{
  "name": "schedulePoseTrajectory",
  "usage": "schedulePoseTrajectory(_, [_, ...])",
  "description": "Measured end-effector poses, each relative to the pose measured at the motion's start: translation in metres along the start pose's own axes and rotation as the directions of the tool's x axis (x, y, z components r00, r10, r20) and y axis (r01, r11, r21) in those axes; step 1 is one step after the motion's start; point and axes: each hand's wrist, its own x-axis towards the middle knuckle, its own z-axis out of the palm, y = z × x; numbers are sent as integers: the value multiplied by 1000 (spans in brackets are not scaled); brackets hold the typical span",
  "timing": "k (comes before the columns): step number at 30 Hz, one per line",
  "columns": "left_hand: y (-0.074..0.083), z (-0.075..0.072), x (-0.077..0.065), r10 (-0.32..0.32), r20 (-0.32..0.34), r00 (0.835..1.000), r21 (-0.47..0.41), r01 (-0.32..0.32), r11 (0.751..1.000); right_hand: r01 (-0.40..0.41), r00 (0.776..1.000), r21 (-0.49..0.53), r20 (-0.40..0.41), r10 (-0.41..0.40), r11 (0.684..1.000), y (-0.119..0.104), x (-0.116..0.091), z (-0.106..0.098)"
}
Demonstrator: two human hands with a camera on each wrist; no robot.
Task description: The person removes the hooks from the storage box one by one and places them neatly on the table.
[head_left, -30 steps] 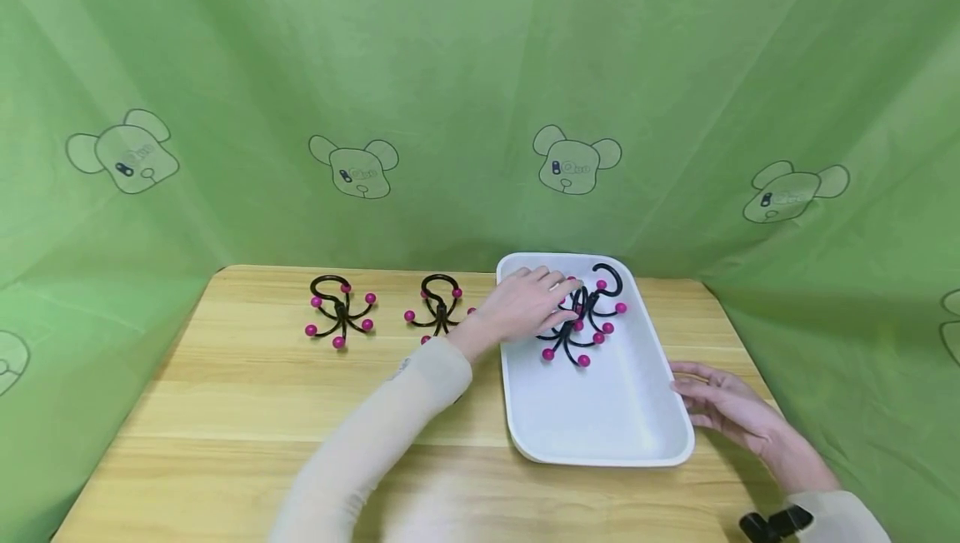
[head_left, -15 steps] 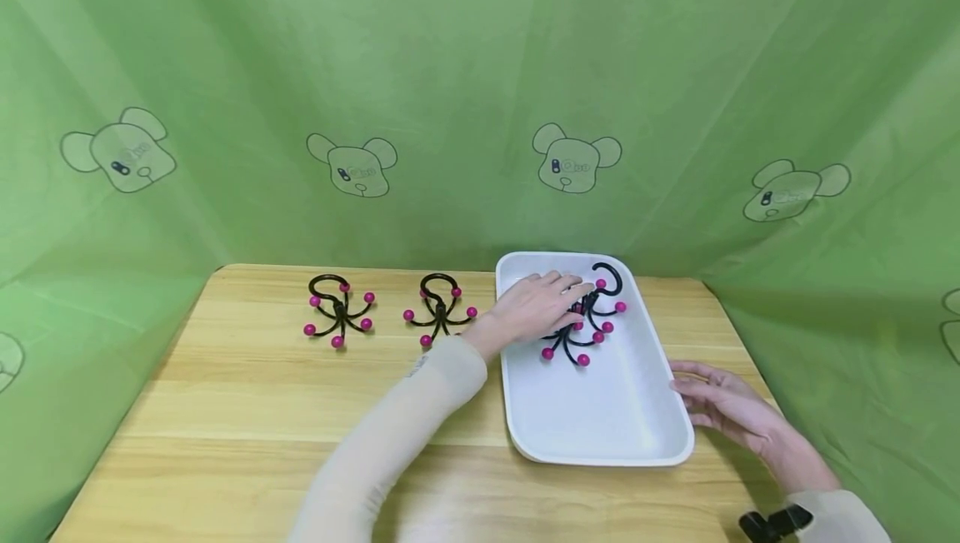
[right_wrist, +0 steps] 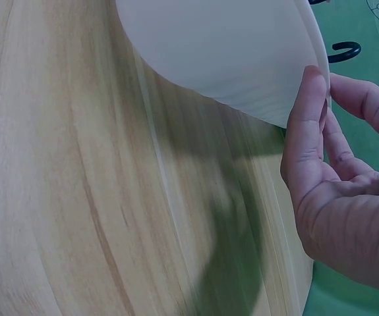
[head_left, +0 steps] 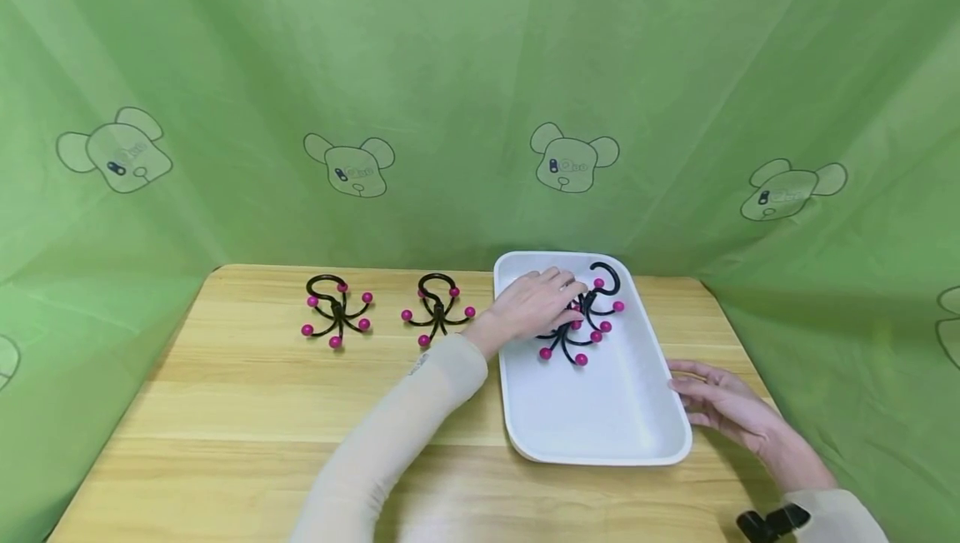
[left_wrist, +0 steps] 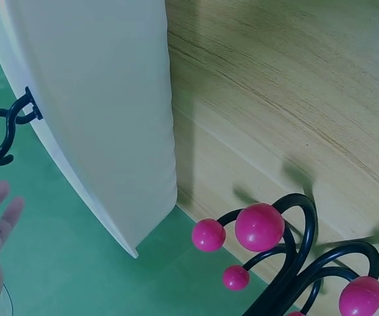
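By the left hand (head_left: 531, 306), fingers parted but grip not discernible, pink-tipped hooks (head_left: 589, 301) are partly hidden toward twelve o'clock in the tray (head_left: 592, 410), which is touched at four by the right hand (head_left: 733, 411), fingers apart, two more hooks (head_left: 337, 311) being spread on the surface (head_left: 225, 410) toward nine.

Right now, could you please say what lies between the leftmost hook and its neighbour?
In the head view, only bare table separates the leftmost hook from its neighbour.

Head view bright, pale glare low on table (head_left: 240, 410); wrist views dimmer, cooler, w/ soft shadows by tray (right_wrist: 222, 46).
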Motion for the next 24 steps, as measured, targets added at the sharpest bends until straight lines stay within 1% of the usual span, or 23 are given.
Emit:
schedulePoseTrajectory(7, [-3, 2, -2, -9, -26, 1000, 22, 9, 1000, -8, 1000, -2, -15, 8, 1000, -1, 0, 1])
schedulePoseTrajectory(14, [-4, 2, -4, 5, -57, 998, 45, -2, 999, -4, 1000, -2, -12, 4, 1000, -1, 0, 1])
schedulePoseTrajectory(18, [-4, 1, -6, 2, -57, 998, 66, 2, 998, -12, 1000, 1, -23, 12, 1000, -1, 0, 1])
schedulePoseTrajectory(24, [-4, -1, -9, 7, -60, 998, 86, -2, 996, -12, 1000, 7, -18, 12, 1000, -2, -1, 2])
